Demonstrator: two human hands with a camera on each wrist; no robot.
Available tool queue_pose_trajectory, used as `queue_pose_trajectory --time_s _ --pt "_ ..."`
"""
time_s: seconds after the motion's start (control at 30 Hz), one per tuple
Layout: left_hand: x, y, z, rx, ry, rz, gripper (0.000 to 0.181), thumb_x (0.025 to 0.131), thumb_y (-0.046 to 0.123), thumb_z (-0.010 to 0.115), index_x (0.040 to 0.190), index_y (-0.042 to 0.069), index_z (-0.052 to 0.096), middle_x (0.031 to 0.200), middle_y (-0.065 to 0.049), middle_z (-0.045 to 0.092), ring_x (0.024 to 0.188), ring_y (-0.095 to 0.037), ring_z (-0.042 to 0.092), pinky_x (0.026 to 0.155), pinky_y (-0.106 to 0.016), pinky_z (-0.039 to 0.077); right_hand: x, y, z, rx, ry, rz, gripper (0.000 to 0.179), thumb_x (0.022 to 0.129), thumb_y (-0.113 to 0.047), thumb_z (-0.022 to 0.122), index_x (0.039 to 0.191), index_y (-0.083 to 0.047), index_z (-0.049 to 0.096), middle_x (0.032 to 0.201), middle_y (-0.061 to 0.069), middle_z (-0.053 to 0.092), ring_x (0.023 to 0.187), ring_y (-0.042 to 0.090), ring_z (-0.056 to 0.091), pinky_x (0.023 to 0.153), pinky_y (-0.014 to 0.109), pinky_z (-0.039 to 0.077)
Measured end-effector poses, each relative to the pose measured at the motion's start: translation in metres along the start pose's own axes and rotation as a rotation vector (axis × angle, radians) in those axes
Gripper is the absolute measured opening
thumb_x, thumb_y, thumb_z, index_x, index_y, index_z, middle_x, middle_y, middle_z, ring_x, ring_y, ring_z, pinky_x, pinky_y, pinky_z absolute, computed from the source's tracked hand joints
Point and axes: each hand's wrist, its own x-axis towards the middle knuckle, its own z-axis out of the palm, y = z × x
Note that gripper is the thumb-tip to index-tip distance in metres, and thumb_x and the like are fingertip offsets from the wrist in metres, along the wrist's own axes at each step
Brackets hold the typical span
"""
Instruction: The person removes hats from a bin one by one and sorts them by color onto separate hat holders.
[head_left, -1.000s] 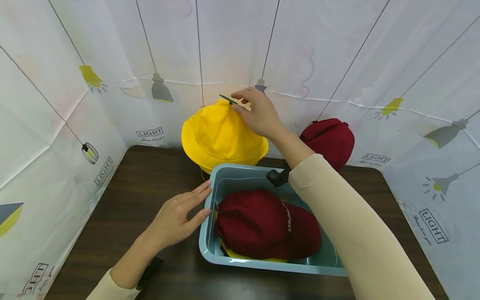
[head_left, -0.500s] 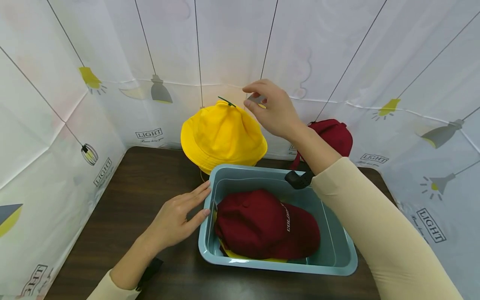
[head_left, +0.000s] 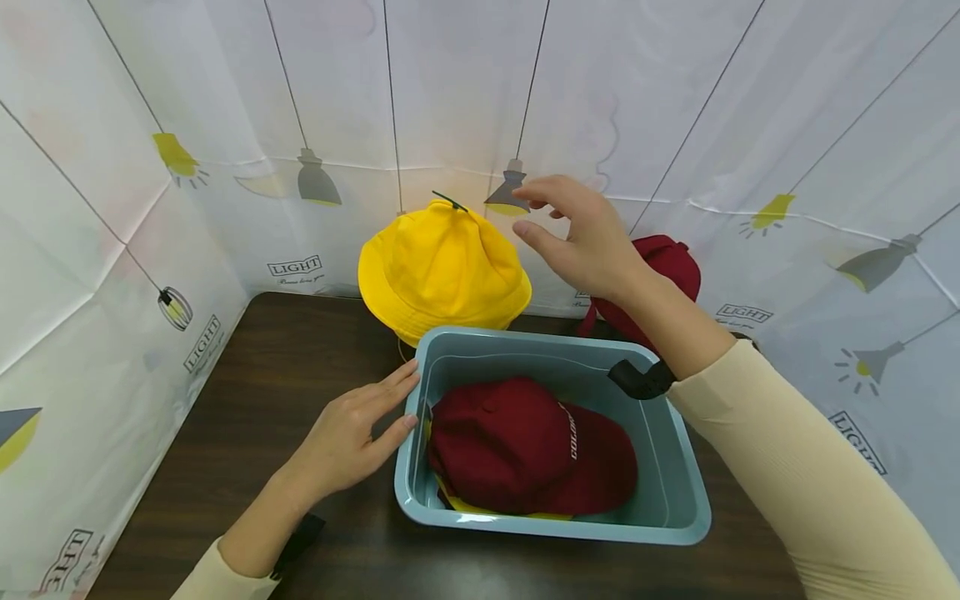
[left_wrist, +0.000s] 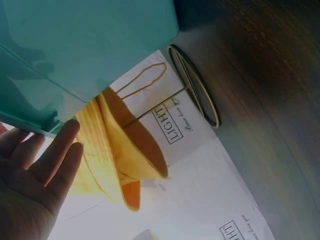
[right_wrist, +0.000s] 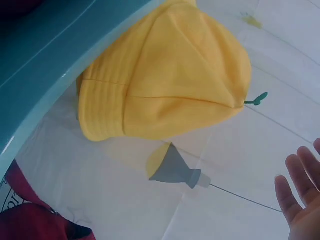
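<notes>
My left hand (head_left: 348, 442) rests its straight fingertips on the left rim of a blue plastic bin (head_left: 555, 535). Inside the bin lies a dark red baseball cap (head_left: 495, 450) with white lettering, on top of something yellow. Behind the bin, a yellow bucket hat (head_left: 442, 275) with a green sprout on its crown sits on a wire stand (left_wrist: 200, 95). My right hand (head_left: 585, 237) hovers in the air to the right of that hat, fingers loosely bent and holding nothing. Another dark red cap (head_left: 675, 267) stands behind my right forearm, partly hidden by it.
A dark wood table (head_left: 315, 358) bears everything. White curtain (head_left: 450, 83) printed with lamps closes off the back and sides, close behind the hats.
My right hand has moved away from the yellow hat's sprout, to the right and slightly down. The hat stays on its stand, and my left hand stays at the bin rim.
</notes>
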Motion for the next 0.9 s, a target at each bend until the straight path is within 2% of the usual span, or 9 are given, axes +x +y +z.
queue_pose_trajectory --time_s 0.37,0.47,0.7,0.9 --pt "-0.001 -0.001 0.0 0.013 -0.004 0.007 0.055 0.1 0.021 0.068 0.15 0.001 0.056 0.16 -0.007 0.048 0.135 -0.027 0.06 0.105 -0.053 0.053 -0.027 -0.002 -0.014 -0.012 0.02 0.001 0.052 0.097 -0.016 0.073 0.146 -0.005 0.059 0.141 0.013 0.064 0.125 0.028 0.059 0.102 0.05 0.051" --pt "-0.001 -0.001 0.001 0.01 -0.003 0.011 0.055 0.1 0.02 0.068 0.15 0.001 0.056 0.16 -0.007 0.048 0.135 -0.026 0.06 0.105 -0.053 0.053 -0.035 -0.001 -0.018 -0.017 0.028 -0.028 0.055 0.095 -0.015 0.074 0.147 -0.005 0.058 0.141 0.014 0.064 0.126 0.03 0.059 0.103 0.054 0.05" --pt "-0.001 -0.002 0.002 0.003 -0.006 0.003 0.055 0.1 0.021 0.067 0.151 0.003 0.055 0.161 -0.005 0.047 0.136 -0.026 0.059 0.106 -0.053 0.052 -0.055 0.003 -0.019 -0.037 -0.045 -0.07 0.066 0.09 -0.016 0.078 0.15 -0.003 0.055 0.152 0.014 0.057 0.138 0.034 0.05 0.113 0.058 0.042" --pt "-0.001 -0.002 0.003 -0.006 -0.003 0.0 0.055 0.1 0.02 0.067 0.151 0.003 0.055 0.161 -0.004 0.047 0.136 -0.026 0.059 0.106 -0.053 0.052 -0.07 0.004 -0.012 -0.049 -0.107 -0.113 0.073 0.087 -0.018 0.082 0.152 -0.004 0.052 0.156 0.012 0.052 0.141 0.032 0.049 0.112 0.058 0.044"
